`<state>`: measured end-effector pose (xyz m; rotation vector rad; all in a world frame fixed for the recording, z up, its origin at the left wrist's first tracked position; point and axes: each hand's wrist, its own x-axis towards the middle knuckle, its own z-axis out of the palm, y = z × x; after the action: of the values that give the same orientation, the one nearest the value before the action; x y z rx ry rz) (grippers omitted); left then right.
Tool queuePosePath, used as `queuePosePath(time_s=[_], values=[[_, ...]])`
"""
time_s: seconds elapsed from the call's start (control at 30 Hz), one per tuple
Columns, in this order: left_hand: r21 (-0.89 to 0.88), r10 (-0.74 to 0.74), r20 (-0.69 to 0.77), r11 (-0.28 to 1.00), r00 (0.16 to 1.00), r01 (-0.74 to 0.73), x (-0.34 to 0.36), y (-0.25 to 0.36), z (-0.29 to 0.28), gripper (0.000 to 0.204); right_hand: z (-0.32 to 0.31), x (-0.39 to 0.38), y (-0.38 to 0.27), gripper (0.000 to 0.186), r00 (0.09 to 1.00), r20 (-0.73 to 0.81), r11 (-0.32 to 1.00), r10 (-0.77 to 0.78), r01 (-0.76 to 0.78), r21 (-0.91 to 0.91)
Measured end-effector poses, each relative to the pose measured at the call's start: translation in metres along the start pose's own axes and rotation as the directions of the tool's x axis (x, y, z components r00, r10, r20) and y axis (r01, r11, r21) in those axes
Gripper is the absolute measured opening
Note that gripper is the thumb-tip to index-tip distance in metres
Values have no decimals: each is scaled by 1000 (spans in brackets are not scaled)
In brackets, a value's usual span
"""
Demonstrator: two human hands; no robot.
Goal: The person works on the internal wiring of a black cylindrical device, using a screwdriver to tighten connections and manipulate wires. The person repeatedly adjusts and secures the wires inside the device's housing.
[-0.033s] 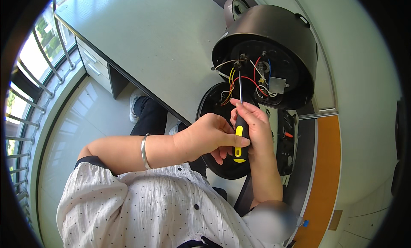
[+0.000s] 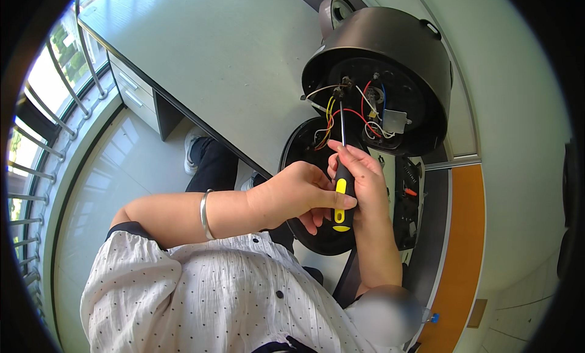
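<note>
A screwdriver (image 2: pixel 340 201) with a black and yellow handle is held by both hands. My left hand (image 2: pixel 298 193) closes on the handle, its thumb lying across it. Above that, the fingers of my right hand (image 2: pixel 365 176) wrap round the upper handle, close to the metal shaft. The tip reaches a dark terminal (image 2: pixel 339 93) inside the open underside of a round grey-brown cooker-like appliance (image 2: pixel 390 33), which lies on its side. Red, blue, yellow and white wires (image 2: pixel 365 112) run inside it. Some lead to a black round bottom cover (image 2: pixel 298 140) beneath my hands.
The pale desk (image 2: pixel 201 54) spreads to the left of the appliance. An open black tool case (image 2: pixel 407 201) with an orange-handled tool sits right of my right forearm. Drawers (image 2: pixel 131 88) stand under the desk's left end. A wall rises close behind the appliance.
</note>
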<state>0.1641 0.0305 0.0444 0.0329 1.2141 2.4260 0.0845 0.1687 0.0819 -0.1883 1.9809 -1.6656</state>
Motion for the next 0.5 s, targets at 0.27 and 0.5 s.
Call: queuePosePath(time_s=[0.27,0.5], values=[[-145,-71,143,985,987,91,0,3,-6,33,0,1,6,31,995,99,955,29,-56,290],[-14,-33,-3,999,999,33,1,0,-2,41,1,2,-1,29,999,-5,981,-37,35,-193]])
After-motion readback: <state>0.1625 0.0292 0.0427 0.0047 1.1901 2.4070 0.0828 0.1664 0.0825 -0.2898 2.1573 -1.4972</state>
